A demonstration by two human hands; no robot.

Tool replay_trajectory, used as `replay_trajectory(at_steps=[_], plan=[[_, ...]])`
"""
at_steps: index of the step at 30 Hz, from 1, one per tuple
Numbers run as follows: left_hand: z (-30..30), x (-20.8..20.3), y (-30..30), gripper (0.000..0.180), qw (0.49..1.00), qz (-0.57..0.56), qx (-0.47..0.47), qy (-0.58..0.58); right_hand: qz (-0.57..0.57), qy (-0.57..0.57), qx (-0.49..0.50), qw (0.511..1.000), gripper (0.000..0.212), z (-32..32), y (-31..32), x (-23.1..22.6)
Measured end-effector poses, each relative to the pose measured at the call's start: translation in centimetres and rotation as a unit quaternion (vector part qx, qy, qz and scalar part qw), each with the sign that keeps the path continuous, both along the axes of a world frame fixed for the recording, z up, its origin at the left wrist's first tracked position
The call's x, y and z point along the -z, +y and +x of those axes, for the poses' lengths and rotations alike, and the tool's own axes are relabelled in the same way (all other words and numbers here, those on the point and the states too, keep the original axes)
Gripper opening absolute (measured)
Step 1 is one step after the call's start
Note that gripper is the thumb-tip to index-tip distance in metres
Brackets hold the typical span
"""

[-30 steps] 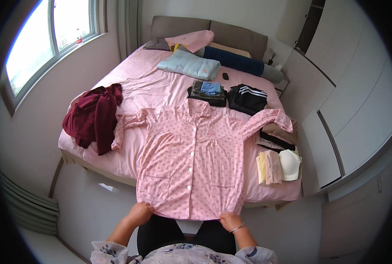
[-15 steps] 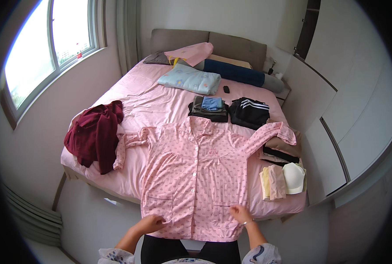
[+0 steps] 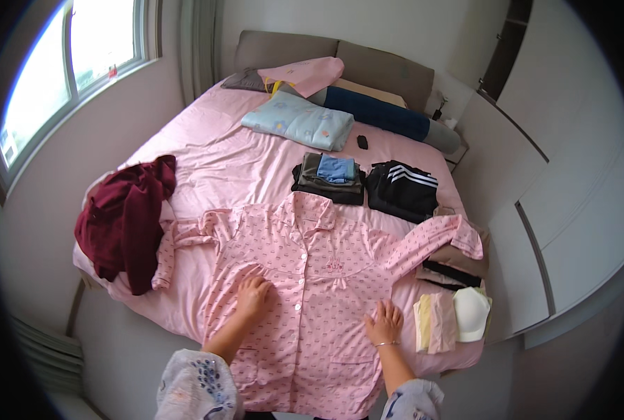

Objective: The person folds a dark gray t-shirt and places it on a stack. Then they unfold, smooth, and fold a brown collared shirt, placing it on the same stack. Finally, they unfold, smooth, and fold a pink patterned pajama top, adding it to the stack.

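A pink patterned pajama top (image 3: 326,329) with a collar, front buttons and pockets lies spread across the near side of the bed, its hem hanging over the edge toward me. My left hand (image 3: 254,295) rests palm down on the left half of its body, fingers stretched out. On the right half, near the side seam, my right hand (image 3: 384,323) also presses flat, fingers extended, a thin bracelet at the wrist. The left sleeve lies beside a crumpled maroon garment (image 3: 126,224). The right sleeve reaches over a folded brown and black stack (image 3: 459,264).
Beyond the collar sit a folded dark stack with a blue piece (image 3: 336,169) and black striped clothing (image 3: 401,192). Folded yellow and pink pieces (image 3: 436,323) and a cream bra (image 3: 471,313) lie at the right edge. Farther back are a light-blue quilt (image 3: 298,122) and a navy bolster (image 3: 375,113).
Both hands have moved from the hem up onto the top's body and now lie flat, the left one farther up. The view has shifted closer to the bed.
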State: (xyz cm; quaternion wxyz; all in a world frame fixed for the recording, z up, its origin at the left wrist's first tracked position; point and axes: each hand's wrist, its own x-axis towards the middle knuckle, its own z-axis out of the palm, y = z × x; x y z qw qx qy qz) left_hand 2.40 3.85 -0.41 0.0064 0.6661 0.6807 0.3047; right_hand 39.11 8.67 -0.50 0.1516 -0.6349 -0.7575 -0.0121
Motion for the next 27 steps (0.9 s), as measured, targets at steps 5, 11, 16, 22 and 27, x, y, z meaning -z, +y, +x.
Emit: replay_trajectory(at_steps=[5, 11, 16, 22, 27], plan=[[0.9, -0.3, 7.2, 0.027, 0.995, 0.018, 0.048, -0.087, 0.067, 0.077, -0.105, 0.989, 0.031, -3.3, 3.7, -0.7], [3.3, 1.0, 11.5, 0.034, 0.991, 0.078, 0.057, -0.09, 0.03, 0.279, -0.209, 0.937, 0.017, -12.1, 12.7, 0.2], [3.7, 1.7, 11.5, 0.033, 0.993, 0.084, 0.037, -0.076, -0.009, 0.321, -0.209, 0.924, 0.019, -17.5, 19.2, -0.2], [3.6, 1.5, 12.3, 0.03, 0.991, 0.071, 0.022, -0.113, -0.185, 0.352, -0.172, 0.901, 0.026, -20.0, 23.1, 2.1], [3.1, 1.7, 15.9, 0.025, 0.938, 0.021, -0.096, -0.331, -0.175, 0.311, -0.235, 0.904, 0.025, -20.4, 23.1, 2.4]])
